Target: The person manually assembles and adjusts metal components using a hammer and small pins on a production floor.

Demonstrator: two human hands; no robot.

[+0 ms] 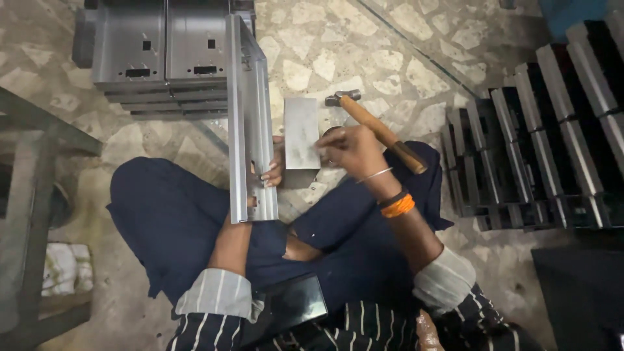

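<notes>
I sit cross-legged on a stone floor. My left hand [272, 170] grips a long grey sheet-metal channel [246, 110] standing on edge and reaching away from me. My right hand [350, 148] rests on the near end of a flat rectangular metal plate [301, 132] lying on the floor just right of the channel; whether it pinches something small there I cannot tell. A hammer [377, 127] with a wooden handle lies on my right knee behind that hand, its steel head by the plate's far corner.
A stack of grey punched metal boxes [162, 52] lies at the far left. Rows of dark metal channels [552, 143] stand packed at the right. A metal frame [32, 195] is on my left, and a dark flat object [289, 302] lies in my lap.
</notes>
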